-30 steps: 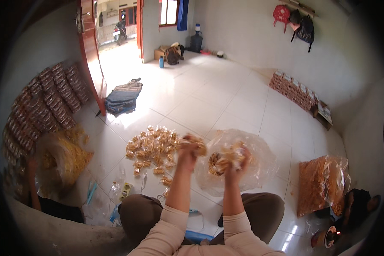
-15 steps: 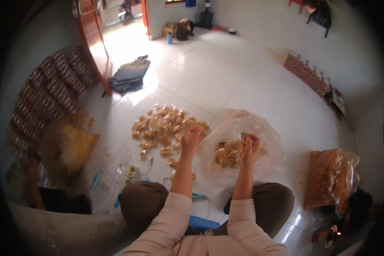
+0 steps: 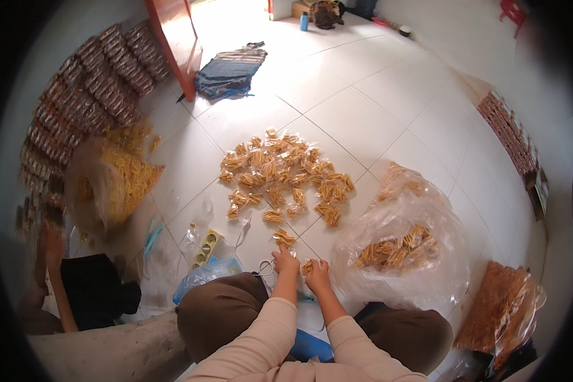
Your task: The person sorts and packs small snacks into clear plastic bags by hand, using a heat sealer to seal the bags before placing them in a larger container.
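- Left hand [image 3: 286, 261] touches a snack packet [image 3: 284, 237]; whether its fingers pinch, I can't tell!
- Right hand [image 3: 318, 276]: fingers pinching a second packet [image 3: 307, 267]!
- Beyond, a packet pile [image 3: 277, 167] sprawls across the floor [image 3: 325, 76].

"What's changing on your feed?"

"I'm seeing the left hand [image 3: 286, 261] leaving the right side of the pile [image 3: 277, 167] and dropping between the knees [image 3: 218, 312]. It's now reaching a packet [image 3: 284, 237] at its fingertips."

"And the right hand [image 3: 318, 276]?"

"It's pulling out of the clear bag [image 3: 355, 281], so the snack sticks [image 3: 398, 249] inside are showing uncovered. Now it's touching another small packet [image 3: 307, 267] beside the left hand. My view is tilting lower too, cropping more of the doorway [image 3: 229, 11]."
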